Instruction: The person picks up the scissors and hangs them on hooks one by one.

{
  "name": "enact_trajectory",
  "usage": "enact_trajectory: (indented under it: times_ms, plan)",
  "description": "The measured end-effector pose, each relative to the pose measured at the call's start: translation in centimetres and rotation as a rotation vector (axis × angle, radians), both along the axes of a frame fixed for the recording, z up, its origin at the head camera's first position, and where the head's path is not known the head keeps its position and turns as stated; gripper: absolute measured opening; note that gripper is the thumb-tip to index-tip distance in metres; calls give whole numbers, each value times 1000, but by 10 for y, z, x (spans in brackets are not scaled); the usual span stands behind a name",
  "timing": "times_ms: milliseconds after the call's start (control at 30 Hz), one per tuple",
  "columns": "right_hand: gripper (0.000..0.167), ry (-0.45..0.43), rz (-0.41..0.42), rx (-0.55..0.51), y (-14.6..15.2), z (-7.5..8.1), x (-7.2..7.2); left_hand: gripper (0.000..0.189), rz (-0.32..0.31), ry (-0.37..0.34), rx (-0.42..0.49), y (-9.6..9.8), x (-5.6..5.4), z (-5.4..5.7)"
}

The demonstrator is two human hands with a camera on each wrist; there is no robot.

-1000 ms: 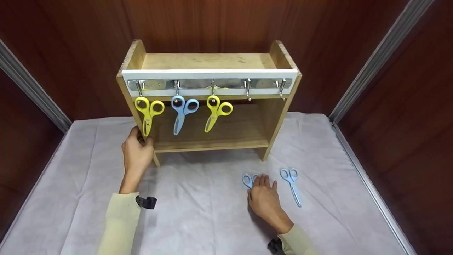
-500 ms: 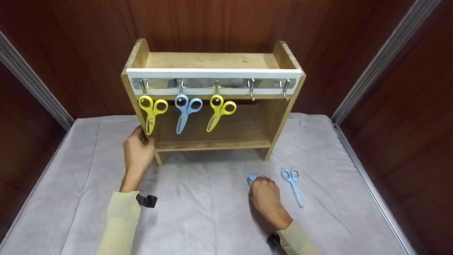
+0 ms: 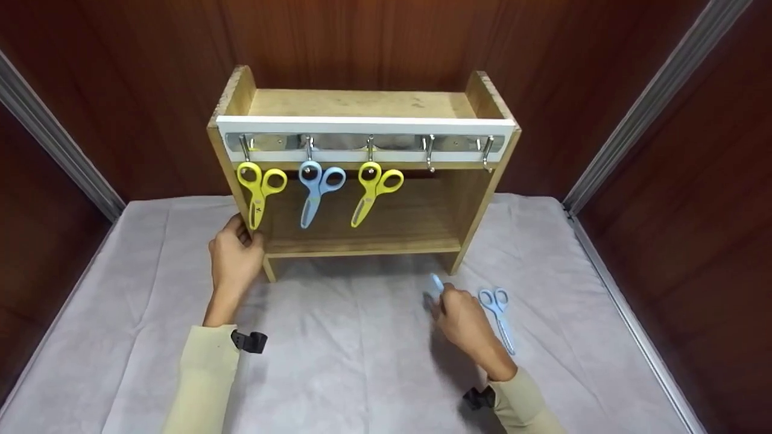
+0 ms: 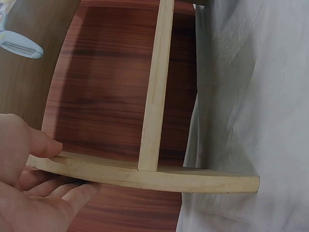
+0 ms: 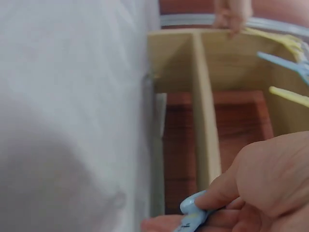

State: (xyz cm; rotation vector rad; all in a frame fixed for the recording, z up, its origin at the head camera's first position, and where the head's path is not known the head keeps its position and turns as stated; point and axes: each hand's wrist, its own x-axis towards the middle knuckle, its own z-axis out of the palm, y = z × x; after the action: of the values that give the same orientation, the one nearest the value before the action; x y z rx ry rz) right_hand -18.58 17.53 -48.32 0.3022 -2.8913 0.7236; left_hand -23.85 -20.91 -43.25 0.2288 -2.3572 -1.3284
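Note:
My left hand (image 3: 234,259) grips the left side panel of a small wooden shelf (image 3: 362,248). In the left wrist view, the thumb lies on one face of that panel (image 4: 193,181) and the fingers on the other. My right hand (image 3: 467,319) pinches light-blue scissors (image 3: 436,281) (image 5: 193,205) just above the cloth, most of them hidden by the hand. To its right lie other blue scissors (image 3: 500,316). Yellow scissors (image 3: 257,199), blue scissors (image 3: 311,199) and more yellow scissors (image 3: 366,198) hang by one loop each from the left three hooks.
A metal hook rail (image 3: 398,143) runs along the white strip (image 3: 362,125) on the shelf's upper front. Its two right hooks (image 3: 429,154) bear nothing. Grey cloth (image 3: 338,361) covers the table, with dark wood panels (image 3: 362,42) behind and at both sides.
My right hand has closed on the blue scissors from the cloth and lifted them slightly, turning them and shifting a little right. The left hand stays on the shelf panel.

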Motion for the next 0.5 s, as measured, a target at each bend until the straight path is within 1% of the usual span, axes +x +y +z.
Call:
enact_trajectory:
  times_ms: [100, 200, 267, 400, 500]
  plan:
    - [10, -32, 23, -89, 3, 9, -2, 44, -17, -5, 11, 0, 1, 1]
    - [12, -23, 44, -180, 4, 15, -5, 44, -23, -5, 15, 0, 1, 1]
    - [14, -31, 57, -271, 4, 18, -7, 44, -18, -1, 11, 0, 1, 1]
    - [19, -88, 86, -479, 4, 24, -13, 43, -14, 3, 8, 0, 0, 0]
    - [23, -105, 121, -582, 3, 28, -18, 43, -16, 4, 5, -1, 0, 0]
